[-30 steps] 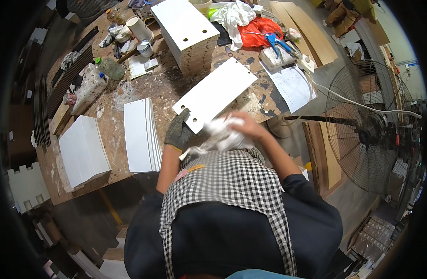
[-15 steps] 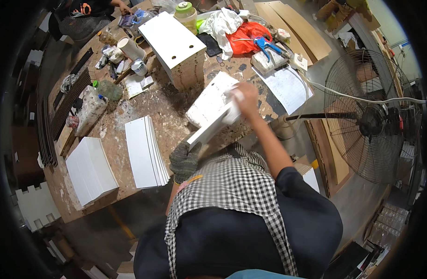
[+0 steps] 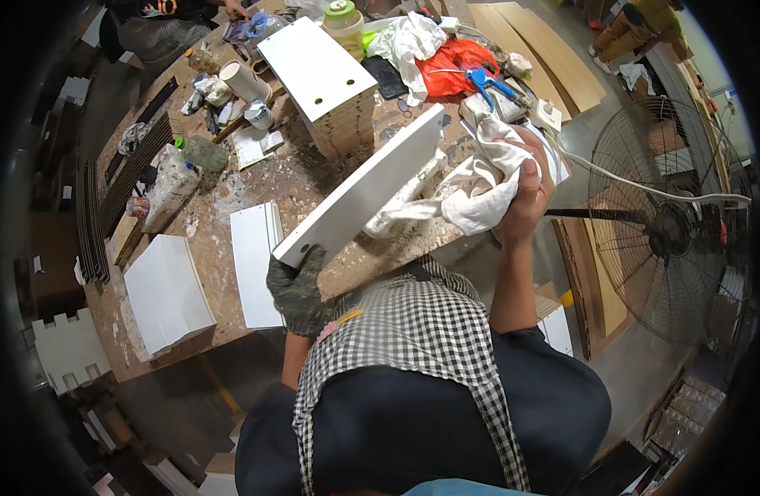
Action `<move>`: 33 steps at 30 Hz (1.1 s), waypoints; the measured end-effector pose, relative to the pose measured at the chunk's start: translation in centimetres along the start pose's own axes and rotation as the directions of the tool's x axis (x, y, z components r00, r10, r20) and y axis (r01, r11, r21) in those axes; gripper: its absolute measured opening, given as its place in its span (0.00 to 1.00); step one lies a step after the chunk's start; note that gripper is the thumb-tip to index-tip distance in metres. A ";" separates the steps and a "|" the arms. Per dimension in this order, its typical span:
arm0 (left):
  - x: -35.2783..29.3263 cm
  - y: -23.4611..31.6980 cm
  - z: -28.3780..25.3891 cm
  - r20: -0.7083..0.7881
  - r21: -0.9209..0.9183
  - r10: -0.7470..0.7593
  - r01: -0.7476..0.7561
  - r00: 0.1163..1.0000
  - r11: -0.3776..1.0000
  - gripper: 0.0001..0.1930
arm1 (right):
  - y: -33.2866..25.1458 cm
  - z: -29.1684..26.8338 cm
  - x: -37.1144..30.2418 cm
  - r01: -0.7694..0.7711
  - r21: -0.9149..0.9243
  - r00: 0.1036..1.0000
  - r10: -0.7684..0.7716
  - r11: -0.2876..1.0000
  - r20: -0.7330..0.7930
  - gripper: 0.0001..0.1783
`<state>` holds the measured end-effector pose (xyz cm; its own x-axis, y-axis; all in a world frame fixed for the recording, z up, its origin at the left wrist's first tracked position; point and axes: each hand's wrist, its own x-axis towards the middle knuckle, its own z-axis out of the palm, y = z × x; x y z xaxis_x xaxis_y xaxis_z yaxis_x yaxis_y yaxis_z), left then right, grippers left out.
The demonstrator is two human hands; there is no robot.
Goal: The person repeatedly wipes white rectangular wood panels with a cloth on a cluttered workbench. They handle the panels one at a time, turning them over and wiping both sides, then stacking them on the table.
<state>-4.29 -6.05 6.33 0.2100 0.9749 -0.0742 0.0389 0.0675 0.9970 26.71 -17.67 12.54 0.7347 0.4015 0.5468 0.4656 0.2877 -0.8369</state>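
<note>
My left hand (image 3: 297,289), in a dark grey knit glove, grips the near end of a white panel (image 3: 359,186). The panel is tilted up on its edge above the table, its far end pointing up and right; a small hole shows near my glove. Bare, my right hand (image 3: 529,186) is closed on a bunched white cloth (image 3: 483,186), to the right of the panel and apart from it. Part of the cloth hangs toward the white block under the panel, which is mostly hidden. A stack of white panels (image 3: 252,256) lies left of my glove.
Another white stack (image 3: 169,285) lies near the table's left edge. A tall stack of panels (image 3: 318,70) stands behind. Bottles, a cup (image 3: 243,81), a red bag (image 3: 454,66) and blue pliers-like tool (image 3: 487,83) crowd the back. A caged fan (image 3: 657,223) stands right. Another person is far left.
My right hand has moved right, away from the panel, and the cloth has spread open into view. My left hand has raised and turned the panel, showing its broad face.
</note>
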 end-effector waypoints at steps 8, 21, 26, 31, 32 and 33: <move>-1.2 -3.2 4.3 0.066 0.493 0.341 -0.328 0.938 0.806 0.25 | 1.0 11.2 -8.8 0.530 -0.046 0.604 -0.338 0.847 0.722 0.19; -0.7 -0.5 0.4 0.023 -0.344 -0.301 0.291 0.953 0.893 0.16 | 18.7 1.7 -4.0 -0.689 0.573 0.637 0.748 0.443 0.188 0.29; -1.3 -1.7 0.3 0.364 0.204 -0.304 0.243 0.880 0.948 0.26 | 11.4 2.3 -15.4 -0.848 0.500 0.399 0.835 0.177 0.380 0.30; 2.9 0.7 -1.4 0.694 0.166 -0.147 0.042 0.705 0.985 0.37 | 9.4 2.6 -8.7 -0.793 0.479 0.571 0.733 0.376 0.370 0.14; 3.7 3.0 -1.4 0.688 0.122 -0.142 0.079 0.712 0.989 0.38 | 9.8 2.3 -8.2 -0.767 0.437 0.626 0.698 0.469 0.349 0.14; 4.4 -0.4 -1.7 0.637 0.136 0.087 -0.223 0.766 0.965 0.37 | 9.9 1.7 -7.9 -0.791 0.388 0.605 0.694 0.472 0.390 0.16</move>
<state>-5.04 -1.42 5.63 0.7863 0.6177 0.0150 0.1233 -0.1807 0.9758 24.64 -16.50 0.00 0.5752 0.7820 -0.2400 -0.5529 0.1555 -0.8186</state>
